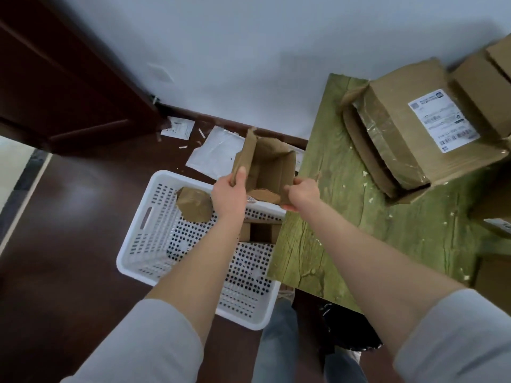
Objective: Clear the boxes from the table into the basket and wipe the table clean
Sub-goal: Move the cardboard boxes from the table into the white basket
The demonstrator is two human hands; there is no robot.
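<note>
Head view: The left hand (pixel 228 192) pinches a raised flap of an open cardboard box (pixel 272 164), thumb on the near face. The right hand (pixel 304 193) clamps the opposite wall, fingers curled round its edge. Both hands are closed on the cardboard and hold the box in the air over the far end of the white basket (pixel 138 239), just beside the left edge of the green table (pixel 331 230).

The box looks empty, so it should be light. Its thin walls are likely to flex and the loose flap to fold or tear, making a folded corner or wall the safer hold.

A crumpled box (pixel 195 207) and another carton (pixel 260 230) already lie in the basket. A large taped box with a shipping label (pixel 409 139) rests on the table with its flaps open, and more boxes (pixel 481 87) stand behind it at the right. Pale scraps (pixel 372 200) dot the tabletop, so the wiping is not yet done. Loose papers (pixel 215 153) lie on the dark floor by the wall.
</note>
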